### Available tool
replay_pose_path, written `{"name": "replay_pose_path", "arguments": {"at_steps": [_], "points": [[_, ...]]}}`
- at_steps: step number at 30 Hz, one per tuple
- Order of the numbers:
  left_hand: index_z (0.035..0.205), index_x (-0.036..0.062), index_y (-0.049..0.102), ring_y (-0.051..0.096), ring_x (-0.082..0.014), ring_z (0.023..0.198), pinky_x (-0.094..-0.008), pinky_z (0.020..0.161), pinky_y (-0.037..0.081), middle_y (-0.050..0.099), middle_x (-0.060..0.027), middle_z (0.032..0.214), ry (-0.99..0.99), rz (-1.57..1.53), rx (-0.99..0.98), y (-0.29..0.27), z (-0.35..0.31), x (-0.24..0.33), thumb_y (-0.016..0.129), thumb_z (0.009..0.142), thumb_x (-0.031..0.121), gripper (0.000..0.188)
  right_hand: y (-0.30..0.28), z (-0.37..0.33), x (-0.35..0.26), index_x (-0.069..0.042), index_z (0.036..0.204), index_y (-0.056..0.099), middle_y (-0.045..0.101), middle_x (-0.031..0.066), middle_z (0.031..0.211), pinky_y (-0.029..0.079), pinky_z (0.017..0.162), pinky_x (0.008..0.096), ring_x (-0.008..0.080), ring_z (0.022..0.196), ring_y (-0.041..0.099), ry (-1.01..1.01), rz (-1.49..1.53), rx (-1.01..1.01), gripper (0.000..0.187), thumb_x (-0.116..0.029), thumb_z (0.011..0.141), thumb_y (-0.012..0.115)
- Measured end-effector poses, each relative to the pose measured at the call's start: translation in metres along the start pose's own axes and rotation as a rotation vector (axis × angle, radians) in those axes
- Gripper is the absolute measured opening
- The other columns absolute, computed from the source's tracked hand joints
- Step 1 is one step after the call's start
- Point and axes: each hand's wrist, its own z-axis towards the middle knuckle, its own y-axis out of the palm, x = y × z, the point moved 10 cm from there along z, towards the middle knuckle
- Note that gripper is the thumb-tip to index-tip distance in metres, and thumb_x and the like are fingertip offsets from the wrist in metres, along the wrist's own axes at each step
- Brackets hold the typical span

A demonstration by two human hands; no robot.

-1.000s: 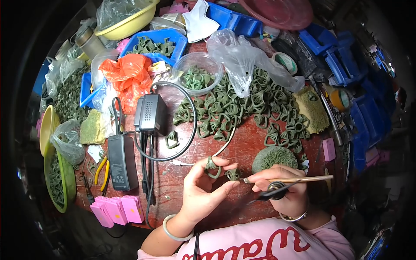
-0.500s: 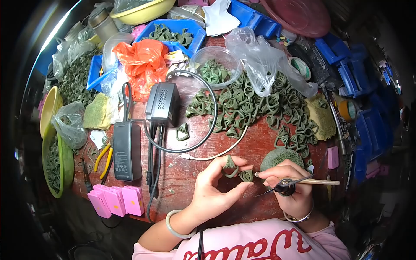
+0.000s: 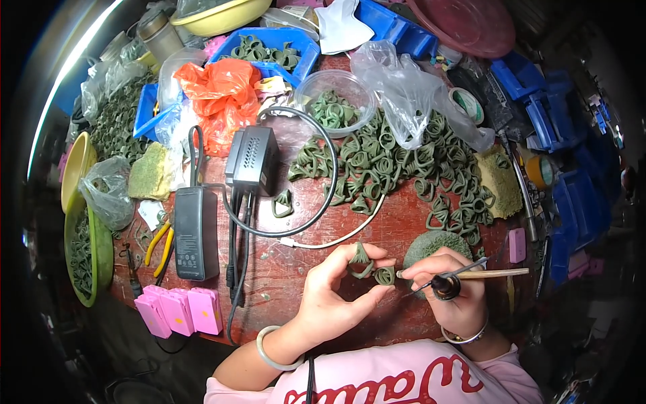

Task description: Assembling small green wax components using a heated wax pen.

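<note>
My left hand [image 3: 336,286] is closed in a pinch near the front of the table. Its thumb and fingers hold a small green ring [image 3: 385,275], and a second green ring [image 3: 361,262] sits against the fingers just behind it. My right hand [image 3: 455,289] is closed around a slim wooden stick [image 3: 501,273], whose pale end comes close to the nearer ring; I cannot tell if they touch. The same hand grips a thin dark pen-like tool with a black collar [image 3: 445,287]. Behind the right fingers lies a round green pad [image 3: 437,246] with a crumbly surface.
A heap of green rings [image 3: 377,161] spreads behind my hands, beside a clear round tub [image 3: 336,101]. Left stand a black box [image 3: 252,158] with looping cables, a power adapter [image 3: 196,232], yellow-handled pliers [image 3: 161,249] and pink blocks [image 3: 178,311]. Blue bins [image 3: 582,202] stand right.
The dark pen-like tool has tilted and shifted slightly in my right hand. Both rings have turned or moved a little in my left hand, which otherwise stays in place.
</note>
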Motion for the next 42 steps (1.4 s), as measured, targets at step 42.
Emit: {"name": "replay_pose_path", "arguments": {"at_steps": [42], "points": [[0.12, -0.0057, 0.046, 0.059, -0.0198, 0.112, -0.0281, 0.093, 0.051, 0.057, -0.0148, 0.116, -0.139, -0.297, 0.101, -0.012, 0.0, -0.024, 0.055, 0.08, -0.017, 0.043, 0.005, -0.005, 0.024, 0.002, 0.095, 0.067, 0.068, 0.0096, 0.085, 0.052, 0.063, 0.025, 0.0129, 0.071, 0.065, 0.233, 0.282, 0.007, 0.01, 0.001, 0.089, 0.06]]}}
